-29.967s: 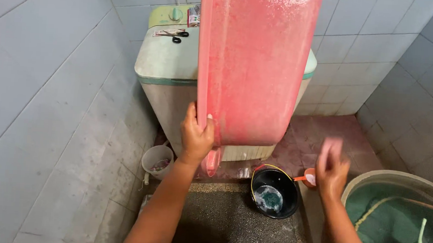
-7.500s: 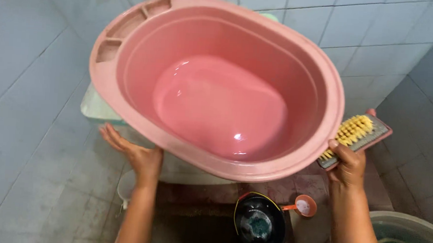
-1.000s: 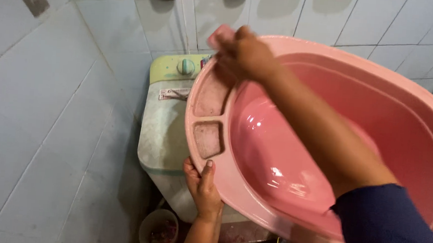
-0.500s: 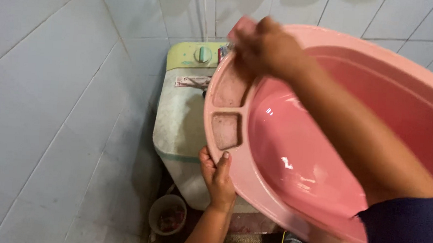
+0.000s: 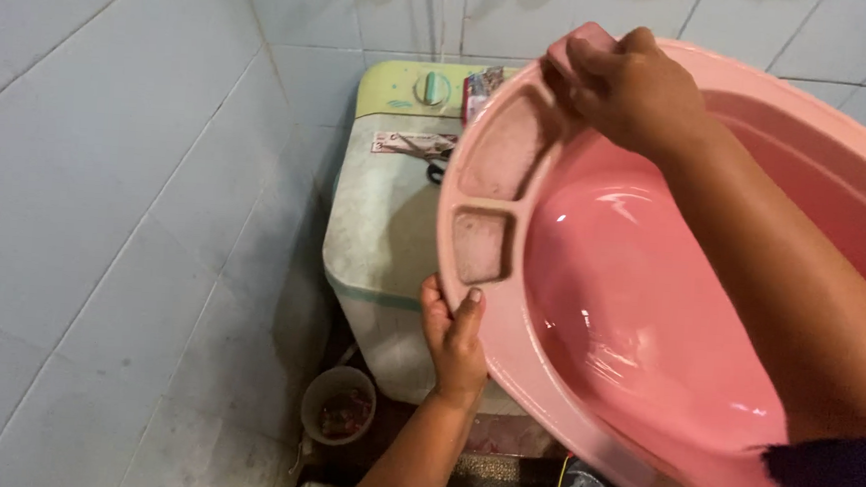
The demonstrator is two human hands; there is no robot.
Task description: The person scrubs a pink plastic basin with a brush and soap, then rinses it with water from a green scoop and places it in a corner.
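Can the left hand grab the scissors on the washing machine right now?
Probably not: the left hand is gripping the pink tub rim, and the tub partly covers the scissors on the washing machine.

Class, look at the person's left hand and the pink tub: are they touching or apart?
Touching. The head view shows the left hand gripping the rim of the pink tub, thumb lying on top beside the small tray recess.

Light: soft, even, moderately bright indoor light.
Glare: white highlights on the wet inside of the pink tub (image 5: 649, 317).
Shadows: dark beneath the tub, over the washing machine (image 5: 384, 230).
Sharpness: mostly clear; right forearm (image 5: 790, 296) slightly soft.
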